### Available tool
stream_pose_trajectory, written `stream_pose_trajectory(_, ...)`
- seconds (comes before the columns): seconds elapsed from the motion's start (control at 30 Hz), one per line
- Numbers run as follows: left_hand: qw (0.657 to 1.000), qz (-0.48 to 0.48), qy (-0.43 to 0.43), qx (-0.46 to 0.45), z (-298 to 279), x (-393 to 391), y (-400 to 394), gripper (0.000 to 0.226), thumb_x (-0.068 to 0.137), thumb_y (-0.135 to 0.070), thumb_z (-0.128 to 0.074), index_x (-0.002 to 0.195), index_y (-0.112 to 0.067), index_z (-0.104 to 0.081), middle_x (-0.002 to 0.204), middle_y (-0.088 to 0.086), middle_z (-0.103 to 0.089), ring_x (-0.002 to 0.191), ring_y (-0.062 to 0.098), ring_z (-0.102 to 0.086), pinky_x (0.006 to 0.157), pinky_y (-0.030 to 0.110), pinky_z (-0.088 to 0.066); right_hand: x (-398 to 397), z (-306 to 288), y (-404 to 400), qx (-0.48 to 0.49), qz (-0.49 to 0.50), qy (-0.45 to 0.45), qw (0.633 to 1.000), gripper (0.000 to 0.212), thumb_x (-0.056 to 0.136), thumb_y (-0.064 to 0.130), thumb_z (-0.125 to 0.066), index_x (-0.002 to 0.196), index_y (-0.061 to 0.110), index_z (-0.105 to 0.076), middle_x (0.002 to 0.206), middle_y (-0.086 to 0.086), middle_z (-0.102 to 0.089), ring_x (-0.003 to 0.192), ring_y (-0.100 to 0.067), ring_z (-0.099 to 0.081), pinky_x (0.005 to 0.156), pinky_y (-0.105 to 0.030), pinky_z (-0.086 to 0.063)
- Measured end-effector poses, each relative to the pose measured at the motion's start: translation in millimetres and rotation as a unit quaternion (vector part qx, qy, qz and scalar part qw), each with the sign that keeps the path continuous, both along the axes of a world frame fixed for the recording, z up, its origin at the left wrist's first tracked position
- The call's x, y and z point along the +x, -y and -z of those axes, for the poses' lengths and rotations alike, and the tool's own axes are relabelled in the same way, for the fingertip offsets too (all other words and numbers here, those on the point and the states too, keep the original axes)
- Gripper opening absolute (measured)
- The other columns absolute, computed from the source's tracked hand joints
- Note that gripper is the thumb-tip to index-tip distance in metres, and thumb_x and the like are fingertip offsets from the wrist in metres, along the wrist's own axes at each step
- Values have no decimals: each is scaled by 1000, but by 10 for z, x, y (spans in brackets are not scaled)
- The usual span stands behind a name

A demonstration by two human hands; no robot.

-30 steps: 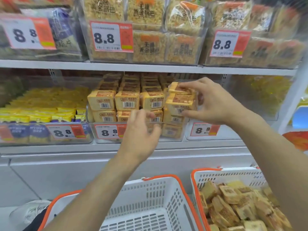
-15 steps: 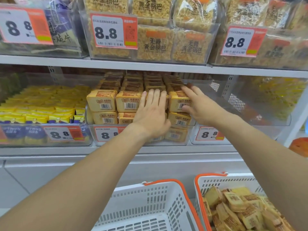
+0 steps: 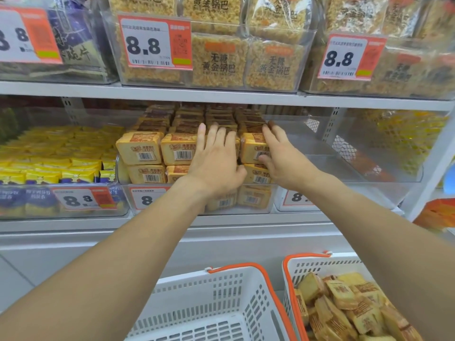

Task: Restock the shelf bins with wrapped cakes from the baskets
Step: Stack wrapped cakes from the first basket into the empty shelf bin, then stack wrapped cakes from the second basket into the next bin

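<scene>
Pressed both flat, fingers straight, gripping nothing: left hand (image 3: pixel 216 158) and right hand (image 3: pixel 278 156) on wrapped cakes (image 3: pixel 145 151) heaped above the shelf bin (image 3: pixel 187 200); risked toppling the front row.

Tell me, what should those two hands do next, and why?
Probably draw back and reach down to the right basket for more wrapped cakes. Both the left hand and the right hand lie flat on the stacked cakes in the middle bin and hold nothing, while that basket has plenty.
</scene>
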State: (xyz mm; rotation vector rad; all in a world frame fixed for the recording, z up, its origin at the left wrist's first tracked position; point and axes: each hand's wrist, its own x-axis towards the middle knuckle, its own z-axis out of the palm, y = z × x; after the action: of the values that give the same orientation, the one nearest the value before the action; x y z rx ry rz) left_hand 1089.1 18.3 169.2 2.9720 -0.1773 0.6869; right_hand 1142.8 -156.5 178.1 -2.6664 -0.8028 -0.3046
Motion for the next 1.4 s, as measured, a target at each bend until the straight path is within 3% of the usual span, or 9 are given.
stream_pose_trajectory(0.27, 1000, -19, 24, -6, 31, -179, -50, 79, 92, -37, -53, 157, -7, -19, 166, 14, -16, 156, 31, 2, 122, 55, 11, 54, -207, -107, -234, 99, 50, 966, 62, 102, 40, -44, 152, 8, -26, 156, -15, -35, 152, -37, -15, 117, -65, -10)
stream_pose_trajectory(0.53, 997, -4, -75, 5, 18, -283, -187, 86, 95, -39, -53, 161, -17, -3, 170, 6, 0, 156, 24, 6, 122, 57, 11, -152, -67, -281, -139, 82, 50, 986, 74, 93, 17, -51, 158, 22, -16, 156, -7, -32, 143, -35, -27, 114, -65, -24)
stream_pose_trajectory(0.67, 995, -2, -100, -22, -90, -314, -166, 87, 95, -39, -54, 162, -17, -3, 170, 6, 5, 156, 25, 12, 121, 57, 12, -190, -229, -320, -153, 106, -12, 982, 73, 95, 23, -47, 160, 24, -12, 162, -12, -22, 149, -43, -13, 117, -69, -11)
stream_pose_trajectory(0.77, 997, 17, -40, -71, -158, -408, -157, 78, 93, -35, -56, 159, -14, -19, 168, 7, -12, 156, 25, 1, 124, 53, 3, -325, -244, -334, -65, 107, -3, 992, 69, 98, 26, -46, 160, 21, -16, 164, -13, -18, 151, -41, -10, 119, -66, -10)
stream_pose_trajectory(0.83, 995, 39, 7, -86, -172, -513, -153, 59, 91, -30, -58, 145, -13, -42, 151, 8, -39, 146, 27, -24, 120, 48, -16, -479, -153, -335, 41, 80, 73, 993, 56, 93, 20, -52, 148, 17, -41, 151, -13, -38, 142, -36, -31, 115, -60, -26)
stream_pose_trajectory(0.97, 987, 74, 19, -140, -102, -777, -2, 13, 90, -21, -57, 99, -15, -64, 100, 2, -62, 100, 24, -56, 86, 43, -46, -855, 129, -298, 223, 9, 185, 957, 12, 82, 9, -58, 93, 12, -60, 96, -9, -58, 87, -31, -55, 71, -40, -43)
stream_pose_trajectory(1.07, 976, 64, -62, -200, 171, -948, 145, 9, 88, -20, -57, 81, -19, -62, 81, 2, -68, 79, 28, -62, 69, 43, -51, -1064, 532, -201, 234, 2, 60, 970, 6, 83, 7, -61, 84, 13, -61, 86, -7, -61, 79, -30, -59, 66, -37, -44)
stream_pose_trajectory(1.23, 924, 16, -272, -268, 1060, -1221, 284, 12, 93, -21, -56, 85, -19, -66, 85, 1, -70, 82, 23, -64, 72, 32, -51, -1324, 1476, 102, 120, 129, -219, 960, 23, 82, 7, -58, 103, 12, -67, 101, -7, -69, 100, -28, -64, 81, -34, -53)
stream_pose_trajectory(1.4, 837, -2, -442, -324, 1938, -1589, 475, 25, 92, -17, -54, 69, -10, -59, 66, 10, -52, 61, 22, -47, 63, 33, -40, -1675, 2323, 523, -89, 259, -302, 913, 66, 91, 31, -63, 145, 4, -36, 149, -18, -32, 139, -36, -34, 99, -40, -45)
